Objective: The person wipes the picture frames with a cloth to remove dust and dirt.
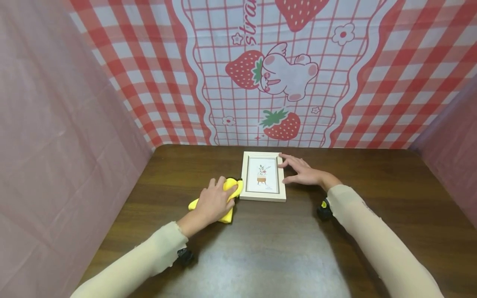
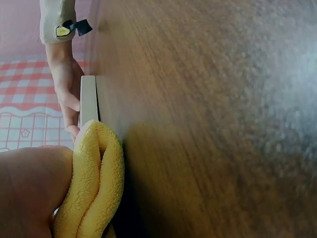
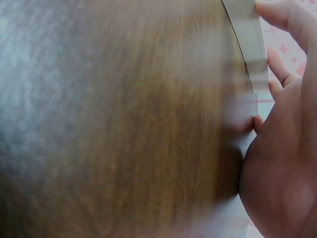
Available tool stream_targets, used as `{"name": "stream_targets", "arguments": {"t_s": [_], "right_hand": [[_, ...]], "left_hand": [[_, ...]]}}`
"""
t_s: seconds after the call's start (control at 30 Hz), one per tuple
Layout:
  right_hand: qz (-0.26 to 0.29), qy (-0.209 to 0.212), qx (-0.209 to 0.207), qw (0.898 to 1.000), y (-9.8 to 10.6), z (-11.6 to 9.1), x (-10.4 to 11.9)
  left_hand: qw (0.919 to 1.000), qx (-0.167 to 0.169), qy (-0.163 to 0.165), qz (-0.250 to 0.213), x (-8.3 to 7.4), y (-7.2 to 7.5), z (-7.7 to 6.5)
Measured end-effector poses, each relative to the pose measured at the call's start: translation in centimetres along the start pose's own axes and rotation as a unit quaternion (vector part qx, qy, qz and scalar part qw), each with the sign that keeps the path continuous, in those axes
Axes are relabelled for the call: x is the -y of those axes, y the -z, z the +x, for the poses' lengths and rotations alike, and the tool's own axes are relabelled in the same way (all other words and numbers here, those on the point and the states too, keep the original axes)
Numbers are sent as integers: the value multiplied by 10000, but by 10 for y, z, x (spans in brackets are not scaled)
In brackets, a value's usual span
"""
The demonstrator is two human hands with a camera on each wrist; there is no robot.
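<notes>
A picture frame (image 1: 282,194) with a pale border lies flat on the table, a potted-plant print (image 1: 262,176) behind its front. Left of it, my left hand (image 1: 212,202) grips a folded yellow cloth (image 1: 238,189), whose fuzzy folds (image 2: 91,173) bulge out beside the fingers in the left wrist view. The cloth's front end meets the frame's left side. At the frame's right side, my right hand (image 1: 303,171) rests its spread thumb and fingertips against the border. The right wrist view shows that thumb and fingers along the frame's edge (image 3: 250,44).
The brown wooden table (image 1: 261,240) stretches under both arms. A red-and-white checked cloth with strawberries (image 1: 281,126) hangs behind its back edge. Pink curtains (image 1: 67,145) stand at both sides. Black wrist devices (image 1: 324,210) hang under the sleeves.
</notes>
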State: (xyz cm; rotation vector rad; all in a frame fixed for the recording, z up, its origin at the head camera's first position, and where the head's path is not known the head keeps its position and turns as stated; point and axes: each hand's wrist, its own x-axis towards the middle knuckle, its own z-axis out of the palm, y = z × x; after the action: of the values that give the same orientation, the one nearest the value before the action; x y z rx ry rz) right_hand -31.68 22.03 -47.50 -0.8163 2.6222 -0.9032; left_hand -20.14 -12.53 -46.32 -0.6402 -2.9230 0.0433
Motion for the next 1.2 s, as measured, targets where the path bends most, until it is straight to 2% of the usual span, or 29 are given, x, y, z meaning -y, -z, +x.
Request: {"name": "stream_targets", "arguments": {"t_s": [0.27,0.53,0.9,1.2], "right_hand": [[28,-1,-7,10000,0,-1,-1],[7,29,29,10000,-1,-1,-2],[32,8,60,10000,-2,0,-1],[17,-15,28,10000,-1,1,-2]], "left_hand": [[9998,173,4,-98,2,1,5],[9996,252,36,-146,7,-2,19],[9986,456,199,-175,14,-2,47],[9960,813,345,-134,24,-3,82]]}}
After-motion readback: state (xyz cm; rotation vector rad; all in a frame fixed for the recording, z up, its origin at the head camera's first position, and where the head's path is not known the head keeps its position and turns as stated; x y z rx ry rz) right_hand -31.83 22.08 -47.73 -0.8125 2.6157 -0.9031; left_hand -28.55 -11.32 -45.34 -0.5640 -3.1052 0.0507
